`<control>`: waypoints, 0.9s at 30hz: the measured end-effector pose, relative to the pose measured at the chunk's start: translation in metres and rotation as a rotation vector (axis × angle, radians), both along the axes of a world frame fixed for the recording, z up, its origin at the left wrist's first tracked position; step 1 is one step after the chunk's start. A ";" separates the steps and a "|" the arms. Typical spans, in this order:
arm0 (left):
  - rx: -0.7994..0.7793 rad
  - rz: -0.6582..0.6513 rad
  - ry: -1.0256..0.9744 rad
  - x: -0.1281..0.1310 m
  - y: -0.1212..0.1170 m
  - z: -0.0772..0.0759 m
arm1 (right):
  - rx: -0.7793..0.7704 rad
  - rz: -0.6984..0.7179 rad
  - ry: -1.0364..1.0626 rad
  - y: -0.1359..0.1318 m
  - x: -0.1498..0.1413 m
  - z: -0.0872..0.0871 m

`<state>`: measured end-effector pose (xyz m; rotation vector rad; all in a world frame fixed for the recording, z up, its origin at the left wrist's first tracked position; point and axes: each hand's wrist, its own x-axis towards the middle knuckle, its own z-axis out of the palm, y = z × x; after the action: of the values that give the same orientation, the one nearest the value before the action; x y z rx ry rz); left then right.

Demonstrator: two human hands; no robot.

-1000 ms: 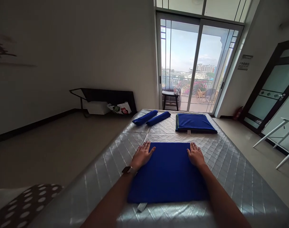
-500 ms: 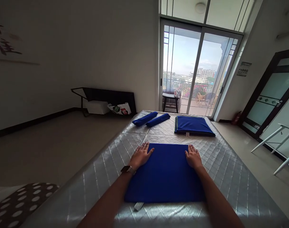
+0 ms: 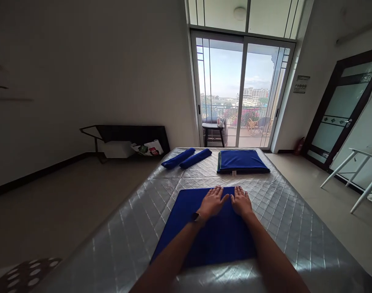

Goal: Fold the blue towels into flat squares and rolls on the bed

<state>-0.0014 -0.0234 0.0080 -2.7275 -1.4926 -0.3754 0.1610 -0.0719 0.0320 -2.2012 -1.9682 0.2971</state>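
A folded blue cloth [image 3: 186, 219] lies flat on the silver quilted mattress [image 3: 131, 236] in front of me. My left hand [image 3: 213, 202] rests flat on its far part, fingers outstretched and thumb out to the right. Close beside it, my right hand [image 3: 241, 202] lies flat near the cloth's far right corner, fingers also stretched out. The two thumbs nearly meet. A watch [image 3: 195, 217] is on my left wrist. My forearms cover parts of the cloth's near half.
Beyond the cloth lie two rolled blue cloths [image 3: 195, 158] and a folded blue stack [image 3: 243, 160]. A dark bench frame [image 3: 128, 133] with a white box [image 3: 118, 149] stands left. A sliding glass door [image 3: 242, 89] is ahead, a white-legged table [image 3: 364, 154] right.
My left hand has moved right, from the cloth's far left corner to beside my right hand. The right hand stays near the far right corner. The view has turned slightly.
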 end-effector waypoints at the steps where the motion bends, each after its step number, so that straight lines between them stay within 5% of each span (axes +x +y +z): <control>1: 0.006 -0.059 -0.009 0.016 -0.006 -0.004 | 0.000 0.009 -0.009 0.000 0.001 -0.001; 3: 0.018 -0.118 -0.021 0.033 -0.013 -0.012 | -0.001 0.027 -0.024 0.000 0.002 -0.002; 6: 0.003 -0.084 -0.024 0.025 -0.012 -0.020 | 0.009 0.020 -0.024 0.001 0.002 -0.003; 15: -0.096 0.225 0.028 -0.114 0.001 -0.021 | -0.017 -0.005 0.001 0.003 0.001 -0.001; 18: -0.065 0.280 -0.018 -0.143 -0.001 -0.028 | -0.009 -0.009 -0.015 0.003 0.002 -0.002; 27: -0.116 0.329 -0.087 -0.136 -0.008 -0.021 | 0.018 -0.018 -0.090 -0.001 -0.001 0.007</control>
<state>-0.1378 -0.0319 -0.0135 -2.5062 -2.0032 -0.4117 0.1599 -0.0732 0.0388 -2.2578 -1.9863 0.1804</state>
